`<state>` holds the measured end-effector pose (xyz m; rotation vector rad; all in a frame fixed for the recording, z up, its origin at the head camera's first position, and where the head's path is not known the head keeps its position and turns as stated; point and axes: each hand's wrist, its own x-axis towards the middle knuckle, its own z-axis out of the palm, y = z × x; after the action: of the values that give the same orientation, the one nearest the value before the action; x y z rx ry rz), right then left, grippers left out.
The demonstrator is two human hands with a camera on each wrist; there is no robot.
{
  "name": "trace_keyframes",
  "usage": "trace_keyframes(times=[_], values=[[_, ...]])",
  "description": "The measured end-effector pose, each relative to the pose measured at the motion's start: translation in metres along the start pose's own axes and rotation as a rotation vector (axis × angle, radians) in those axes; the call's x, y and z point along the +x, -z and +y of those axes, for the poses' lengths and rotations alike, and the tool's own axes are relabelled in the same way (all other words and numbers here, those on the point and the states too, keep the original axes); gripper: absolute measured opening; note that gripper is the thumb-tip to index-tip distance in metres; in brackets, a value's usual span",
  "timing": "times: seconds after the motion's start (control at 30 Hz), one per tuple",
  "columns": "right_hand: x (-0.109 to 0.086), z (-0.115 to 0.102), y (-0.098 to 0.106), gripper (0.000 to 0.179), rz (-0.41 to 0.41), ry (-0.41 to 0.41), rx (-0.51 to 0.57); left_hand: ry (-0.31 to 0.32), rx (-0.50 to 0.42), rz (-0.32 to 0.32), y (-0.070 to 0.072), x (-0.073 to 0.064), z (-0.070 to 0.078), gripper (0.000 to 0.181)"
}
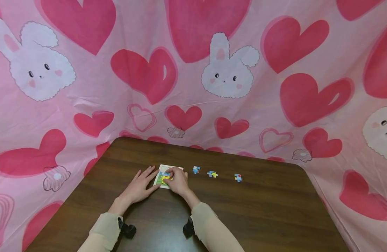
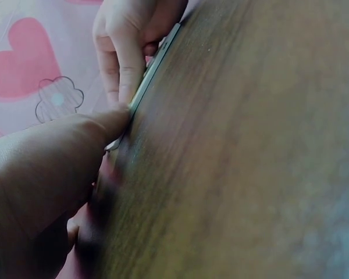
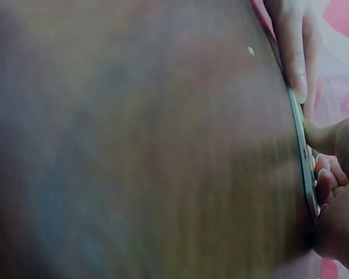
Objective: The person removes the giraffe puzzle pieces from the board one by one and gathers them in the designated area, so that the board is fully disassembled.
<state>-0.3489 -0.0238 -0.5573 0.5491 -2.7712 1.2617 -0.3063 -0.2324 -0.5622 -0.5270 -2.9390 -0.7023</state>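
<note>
A small jigsaw puzzle board (image 1: 162, 167) with a white border and a blue, green and yellow picture lies flat on the table. My left hand (image 1: 137, 187) rests at its left side, fingers straight, with the thumb touching the lower border. Over the board, my right hand (image 1: 179, 182) has its fingers bent and pinches a partly yellow puzzle piece (image 1: 165, 179) at the board's surface. The hand hides the board's right part. Both wrist views show the board edge-on; in the right wrist view, the right thumb (image 3: 323, 138) is down on it.
Loose puzzle pieces lie right of the board: a blue one (image 1: 196, 169), a blue-and-yellow one (image 1: 212, 174) and a blue one with red (image 1: 238, 177). The brown wooden table (image 1: 259, 206) meets a pink heart-and-rabbit cloth (image 1: 193, 87) behind.
</note>
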Motion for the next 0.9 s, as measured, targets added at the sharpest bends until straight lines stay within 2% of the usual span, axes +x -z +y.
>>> trace_keyframes(times=[0.2,0.4,0.53,0.67,0.9], values=[[-0.003,0.000,-0.002,0.028,0.027,-0.014,-0.005,-0.039,-0.022,0.058,-0.006,-0.001,-0.005,0.074],[-0.006,0.001,-0.005,0.029,0.045,-0.026,-0.014,-0.035,-0.025,0.076,-0.008,0.000,-0.006,0.069],[-0.007,0.002,-0.007,0.030,0.057,-0.018,-0.004,0.002,-0.041,0.085,-0.007,0.001,-0.001,0.059],[-0.008,0.004,-0.008,0.030,0.088,0.014,0.015,0.042,-0.068,0.105,-0.007,0.002,0.002,0.054],[-0.011,0.010,-0.011,0.031,0.163,0.097,0.038,0.036,-0.093,0.175,-0.012,0.001,0.001,0.052]])
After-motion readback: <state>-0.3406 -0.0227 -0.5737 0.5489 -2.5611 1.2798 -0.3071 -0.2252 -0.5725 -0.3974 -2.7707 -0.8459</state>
